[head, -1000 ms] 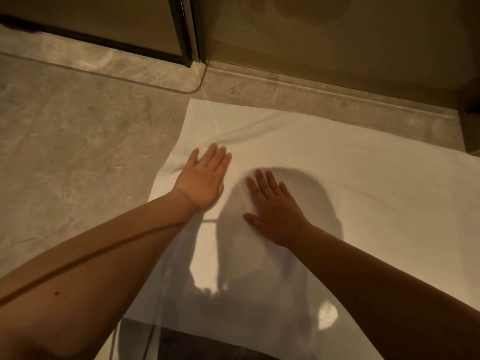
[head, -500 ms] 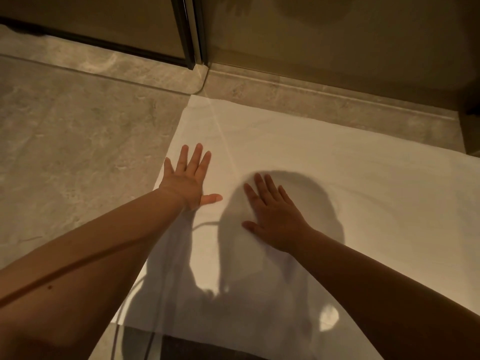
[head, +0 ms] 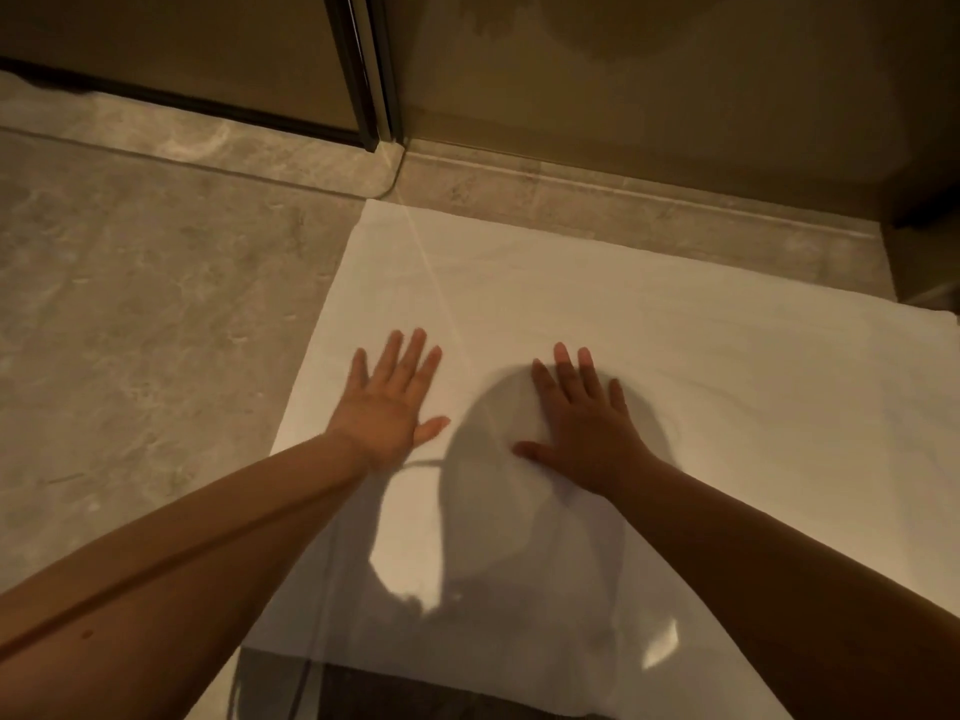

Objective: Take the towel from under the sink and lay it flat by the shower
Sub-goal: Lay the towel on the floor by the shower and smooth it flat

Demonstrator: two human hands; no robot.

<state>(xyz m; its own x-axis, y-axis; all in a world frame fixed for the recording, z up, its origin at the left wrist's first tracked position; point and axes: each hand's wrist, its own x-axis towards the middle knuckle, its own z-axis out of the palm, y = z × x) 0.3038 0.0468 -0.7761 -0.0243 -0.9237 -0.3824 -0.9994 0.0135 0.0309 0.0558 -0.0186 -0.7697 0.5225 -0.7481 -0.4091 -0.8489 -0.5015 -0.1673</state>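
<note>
the white towel [head: 701, 407] lies spread out flat on the grey stone floor [head: 130, 330], its far edge just beside the low stone curb [head: 597, 194] that runs along the base of the shower. from where i'm watching, its far left corner sits close to the foot of the dark metal door frame [head: 371, 70]. the cloth looks smooth, with only faint creases near the far edge. my left hand [head: 387, 407] rests palm down on the towel near its left edge, fingers straight and a little spread, thumb out to the side. my right hand [head: 587, 428] lies palm down too, further toward the middle, fingers straight, inside a rounded shadow [head: 483, 501] that falls across the cloth. neither hand grips anything; they lie apart with a strip of bare towel between them. both forearms reach in from the bottom corners. at the near edge a dark patch [head: 441, 701] shows past the towel; i cannot tell what it is.
</note>
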